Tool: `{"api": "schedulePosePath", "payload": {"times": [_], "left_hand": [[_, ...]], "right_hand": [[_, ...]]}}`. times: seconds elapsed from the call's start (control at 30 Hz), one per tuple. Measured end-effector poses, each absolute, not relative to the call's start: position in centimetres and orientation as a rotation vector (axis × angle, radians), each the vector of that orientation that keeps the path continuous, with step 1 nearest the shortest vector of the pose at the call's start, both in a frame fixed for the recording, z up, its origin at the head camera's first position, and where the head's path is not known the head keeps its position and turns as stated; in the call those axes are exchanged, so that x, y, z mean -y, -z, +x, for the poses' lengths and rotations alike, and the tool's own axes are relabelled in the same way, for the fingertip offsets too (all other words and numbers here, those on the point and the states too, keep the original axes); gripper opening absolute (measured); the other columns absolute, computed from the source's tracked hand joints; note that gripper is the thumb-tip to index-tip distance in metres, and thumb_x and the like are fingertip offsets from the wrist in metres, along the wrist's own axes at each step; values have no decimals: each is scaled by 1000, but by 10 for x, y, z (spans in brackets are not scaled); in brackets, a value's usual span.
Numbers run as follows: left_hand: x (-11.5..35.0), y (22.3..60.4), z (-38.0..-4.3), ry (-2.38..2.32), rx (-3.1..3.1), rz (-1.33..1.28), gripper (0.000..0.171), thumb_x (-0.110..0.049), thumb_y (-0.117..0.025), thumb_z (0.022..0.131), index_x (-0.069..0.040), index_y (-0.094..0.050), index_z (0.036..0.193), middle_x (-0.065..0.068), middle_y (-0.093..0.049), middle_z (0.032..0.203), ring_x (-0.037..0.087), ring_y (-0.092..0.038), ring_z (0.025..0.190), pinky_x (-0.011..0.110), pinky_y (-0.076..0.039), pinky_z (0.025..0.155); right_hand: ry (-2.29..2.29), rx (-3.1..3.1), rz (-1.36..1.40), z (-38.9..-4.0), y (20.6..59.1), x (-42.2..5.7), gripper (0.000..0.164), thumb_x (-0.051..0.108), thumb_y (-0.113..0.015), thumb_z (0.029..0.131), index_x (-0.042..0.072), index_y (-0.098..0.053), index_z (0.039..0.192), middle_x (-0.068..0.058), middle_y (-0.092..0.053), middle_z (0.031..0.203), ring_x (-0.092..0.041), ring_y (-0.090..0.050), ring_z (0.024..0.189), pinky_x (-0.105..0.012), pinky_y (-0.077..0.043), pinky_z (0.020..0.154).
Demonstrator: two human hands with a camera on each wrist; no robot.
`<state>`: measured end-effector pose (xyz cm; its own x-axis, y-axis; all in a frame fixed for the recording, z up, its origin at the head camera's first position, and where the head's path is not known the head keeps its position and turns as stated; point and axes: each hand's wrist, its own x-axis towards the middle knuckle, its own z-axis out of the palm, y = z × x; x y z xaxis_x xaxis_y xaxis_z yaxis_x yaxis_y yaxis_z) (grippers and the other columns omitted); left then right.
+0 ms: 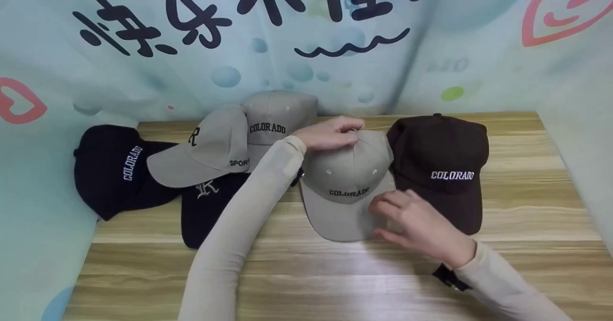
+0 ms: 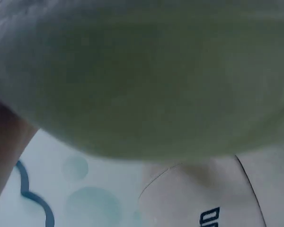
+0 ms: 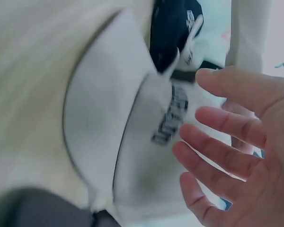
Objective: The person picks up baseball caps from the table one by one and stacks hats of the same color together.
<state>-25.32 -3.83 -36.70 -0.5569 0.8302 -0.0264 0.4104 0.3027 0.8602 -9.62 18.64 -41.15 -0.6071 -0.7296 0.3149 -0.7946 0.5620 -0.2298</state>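
A light grey baseball cap (image 1: 347, 167) lettered COLORADO lies in the middle, its brim toward the front. My left hand (image 1: 330, 133) is at the back top of its crown and grips it there, thumb on the near side. In the left wrist view, a blurred grey-green cap surface (image 2: 156, 90) fills most of the picture and hides that hand's fingertips. My right hand (image 1: 419, 223) hovers by the right side of the brim, holding nothing. Spread, loosely bent fingers (image 3: 213, 175) face the cap in the right wrist view.
A dark brown COLORADO cap (image 1: 440, 153) sits right beside the grey one. To the left are a navy COLORADO cap (image 1: 107, 167), a grey cap marked R (image 1: 218, 141) overlapping a black cap (image 1: 196, 220), and another grey COLORADO cap (image 1: 282, 112). A printed curtain (image 1: 335, 81) hangs behind the wooden table (image 1: 330, 282).
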Motion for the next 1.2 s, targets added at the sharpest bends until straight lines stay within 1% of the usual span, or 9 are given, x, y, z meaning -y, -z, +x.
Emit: {"api": "schedulePosePath", "payload": {"times": [0.2,0.3,0.4,0.53,0.73,0.8,0.9,1.1,1.2], "left_hand": [[27,375,-259,-1014,-2224,1095,12,-6,-50,88,-11,-43,80,-2,-38,75,10,-39,71,22,-30,66],[25,374,-259,-967,-2249,1072,9,-8,-52,88,-10,-46,83,-1,-41,77,11,-41,74,24,-31,67],[25,370,-257,-892,-2288,1050,3,-10,-53,89,-9,-51,87,-1,-42,79,12,-42,75,25,-33,68],[27,364,-253,-729,-2385,1014,16,-17,-53,92,-6,-58,103,0,-47,84,14,-46,79,27,-37,71],[47,352,-251,-642,-2468,974,32,-18,-51,98,-4,-57,125,8,-63,114,18,-57,104,29,-44,90],[60,348,-252,-676,-2462,950,32,-18,-50,100,-3,-56,127,11,-62,119,20,-59,105,30,-46,89],[83,339,-254,-688,-2489,898,32,-19,-49,101,-3,-57,127,12,-62,119,22,-60,101,31,-48,88],[131,324,-266,-576,-2693,828,25,0,-48,93,3,-63,113,18,-64,112,31,-58,104,42,-44,93],[151,319,-271,-484,-2750,731,24,4,-49,90,4,-65,108,20,-65,110,35,-58,102,45,-45,91]], "right_hand": [[-508,2676,1350,-85,430,-176,36,26,-81,75,9,-69,104,-6,-64,111,-23,-60,102,-41,-46,85],[-534,2724,1353,-80,440,-171,39,27,-80,77,11,-67,110,-7,-60,122,-26,-56,110,-46,-46,89],[-534,2764,1335,-77,448,-166,41,27,-79,78,13,-65,114,-8,-54,129,-28,-51,115,-49,-47,88],[-521,2776,1292,-75,451,-159,37,27,-76,80,14,-65,113,-8,-54,127,-27,-50,114,-48,-48,83],[-581,2803,1243,-76,450,-152,34,27,-74,85,12,-65,114,-9,-54,129,-27,-49,116,-47,-48,86],[-604,2812,1236,-75,450,-151,34,28,-73,85,11,-65,114,-9,-54,130,-26,-48,117,-48,-48,84],[-648,2806,1243,-75,450,-151,34,28,-73,86,11,-65,114,-9,-53,131,-26,-47,120,-49,-48,84],[-747,2743,1265,-75,450,-162,36,27,-74,85,9,-66,115,-12,-55,129,-29,-48,122,-48,-43,95],[-740,2757,1219,-78,448,-171,38,27,-74,84,8,-66,116,-13,-56,128,-29,-50,121,-48,-43,95]]}}
